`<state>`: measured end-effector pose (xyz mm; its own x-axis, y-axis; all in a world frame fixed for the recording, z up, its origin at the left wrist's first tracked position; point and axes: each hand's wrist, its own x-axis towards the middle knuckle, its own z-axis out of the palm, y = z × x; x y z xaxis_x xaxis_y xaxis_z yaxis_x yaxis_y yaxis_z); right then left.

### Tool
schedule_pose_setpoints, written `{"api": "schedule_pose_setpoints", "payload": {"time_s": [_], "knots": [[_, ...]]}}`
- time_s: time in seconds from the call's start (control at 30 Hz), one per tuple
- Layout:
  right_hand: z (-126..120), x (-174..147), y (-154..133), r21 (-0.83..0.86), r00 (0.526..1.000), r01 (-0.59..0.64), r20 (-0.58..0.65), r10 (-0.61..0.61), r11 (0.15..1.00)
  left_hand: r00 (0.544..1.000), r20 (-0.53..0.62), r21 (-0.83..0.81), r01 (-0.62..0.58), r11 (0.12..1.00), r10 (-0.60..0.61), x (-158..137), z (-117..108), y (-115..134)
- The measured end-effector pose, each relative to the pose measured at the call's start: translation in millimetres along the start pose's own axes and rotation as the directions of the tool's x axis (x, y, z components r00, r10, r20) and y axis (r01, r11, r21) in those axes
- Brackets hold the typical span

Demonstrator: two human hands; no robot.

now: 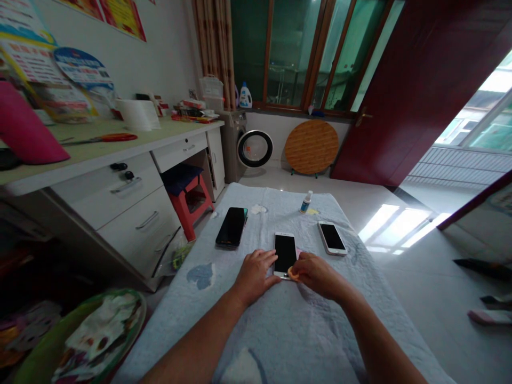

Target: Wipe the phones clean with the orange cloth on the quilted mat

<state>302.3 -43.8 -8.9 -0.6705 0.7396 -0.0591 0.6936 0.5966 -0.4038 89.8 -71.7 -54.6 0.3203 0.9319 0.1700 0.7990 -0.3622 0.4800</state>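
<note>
A white smartphone (285, 252) with a dark screen lies face up on the blue bedspread (256, 330). Against its left side rest the outstretched fingers of my left hand (256, 272), the thumb apart from them at the bottom edge. My right hand (318, 274) is closed on a small orange pad (293, 273), pressed to the phone's lower right corner. Something pinkish shows at the phone's right side, partly covered by this hand. Left of the phone lies a larger black smartphone (232, 226); to the right, another white smartphone (332, 238).
A small spray bottle (306, 202) stands toward the bedspread's far edge. At left are a desk (168, 143) with drawers, a red stool (194, 205) and a green basin (138, 320) holding crumpled tissue. A washing machine (232, 144) with its door open stands behind.
</note>
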Motion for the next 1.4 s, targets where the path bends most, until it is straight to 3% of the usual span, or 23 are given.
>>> {"api": "schedule_pose_setpoints", "payload": {"time_s": [0.23,0.5,0.7,0.87,1.07,1.4], "knots": [[2.9,3.7,6.7,0.029,0.996,-0.074,-0.039,0.075,0.997,1.000,0.009,-0.017,0.009,1.000,-0.009,0.6,-0.9,0.6],[22.7,16.3,-16.9,0.009,0.984,0.089,-0.154,-0.087,0.996,0.999,-0.016,-0.073,0.030,0.997,-0.032,0.0,-0.9,0.8],[31.1,16.8,-16.4,-0.011,0.972,0.113,-0.208,-0.113,0.993,0.999,-0.022,-0.086,0.032,0.996,-0.034,-0.6,0.3,-0.8],[34.6,31.0,-3.4,-0.032,0.965,0.053,-0.256,-0.060,0.998,0.999,-0.004,-0.079,0.048,0.996,-0.049,-0.8,-2.7,1.3],[17.2,60.3,13.9,-0.068,0.975,-0.072,-0.217,0.056,0.995,0.999,0.012,-0.063,0.040,0.997,-0.040,0.4,-6.2,3.8],[15.3,98.1,29.7,-0.137,0.937,-0.224,-0.303,0.174,0.965,0.999,-0.004,-0.055,0.043,0.998,-0.043,0.8,-2.2,1.1]]}}
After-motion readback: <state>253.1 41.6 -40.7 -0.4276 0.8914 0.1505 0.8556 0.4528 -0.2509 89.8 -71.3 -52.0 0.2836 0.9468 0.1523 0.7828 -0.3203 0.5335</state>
